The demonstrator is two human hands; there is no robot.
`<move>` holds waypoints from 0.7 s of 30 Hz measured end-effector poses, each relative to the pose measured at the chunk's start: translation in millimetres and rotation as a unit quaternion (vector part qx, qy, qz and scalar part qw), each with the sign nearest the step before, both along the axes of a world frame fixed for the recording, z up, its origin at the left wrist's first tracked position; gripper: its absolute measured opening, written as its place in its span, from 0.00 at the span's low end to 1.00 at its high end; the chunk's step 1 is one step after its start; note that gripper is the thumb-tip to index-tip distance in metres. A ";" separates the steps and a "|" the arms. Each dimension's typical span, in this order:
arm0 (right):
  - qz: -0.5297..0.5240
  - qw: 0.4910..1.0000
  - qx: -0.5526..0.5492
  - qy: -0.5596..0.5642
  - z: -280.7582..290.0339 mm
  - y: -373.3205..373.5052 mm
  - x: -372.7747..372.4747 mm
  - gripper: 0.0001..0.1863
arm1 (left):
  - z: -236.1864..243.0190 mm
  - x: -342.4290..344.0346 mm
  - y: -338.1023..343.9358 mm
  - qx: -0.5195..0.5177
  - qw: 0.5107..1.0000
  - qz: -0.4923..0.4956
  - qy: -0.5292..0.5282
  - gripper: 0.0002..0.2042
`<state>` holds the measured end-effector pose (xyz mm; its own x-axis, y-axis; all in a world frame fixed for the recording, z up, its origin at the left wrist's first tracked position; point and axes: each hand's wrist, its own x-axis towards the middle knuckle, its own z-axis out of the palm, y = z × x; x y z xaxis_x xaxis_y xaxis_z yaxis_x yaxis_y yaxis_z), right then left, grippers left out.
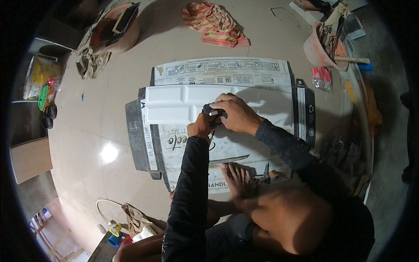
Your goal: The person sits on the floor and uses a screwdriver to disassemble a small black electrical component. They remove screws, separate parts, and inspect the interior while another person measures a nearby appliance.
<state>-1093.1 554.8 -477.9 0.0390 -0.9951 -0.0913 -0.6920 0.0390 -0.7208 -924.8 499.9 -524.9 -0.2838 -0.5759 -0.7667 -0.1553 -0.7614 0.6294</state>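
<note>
Two hands close around a dark tool at the panel's edge

Near the centre of my view, the left hand curls its fingers around a small dark tool with a short white part on it. The right hand comes in from the right, fingers bent over the same tool and close beside the left. Both hands are drawn together; I cannot tell how each fingertip is placed, nor whether the tool touches the surface below.

That surface is a white panel with raised rectangles, lying across the middle of the frame, just above centre. The hands cover part of its lower edge. I see it resting on a flattened printed carton, and a bare foot is on the carton below the hands.

Around them, I find a striped cloth crumpled at the top centre, a reddish bucket at the upper left, and a pinkish bucket packed with tools at the upper right. A red packet lies just below that one. At the lower left sits a brown bag, with a blue cup near it.
</note>
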 end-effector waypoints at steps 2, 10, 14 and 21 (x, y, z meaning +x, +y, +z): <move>-0.013 1.000 -0.002 0.008 -0.3 -1.7 3.0 0.22 | -2.5 0.0 -0.8 0.053 0.996 0.057 0.049 0.13; -0.029 0.999 0.020 0.039 8.7 -6.3 16.6 0.21 | 2.1 35.6 -8.7 0.069 0.997 0.005 0.028 0.22; -0.035 0.998 0.028 0.043 11.3 -5.7 18.9 0.22 | -3.4 73.0 -1.9 0.003 0.998 0.052 -0.019 0.28; -0.033 0.997 0.041 0.056 14.3 -8.8 18.3 0.21 | -21.0 92.1 27.2 -0.253 0.948 -0.013 -0.191 0.15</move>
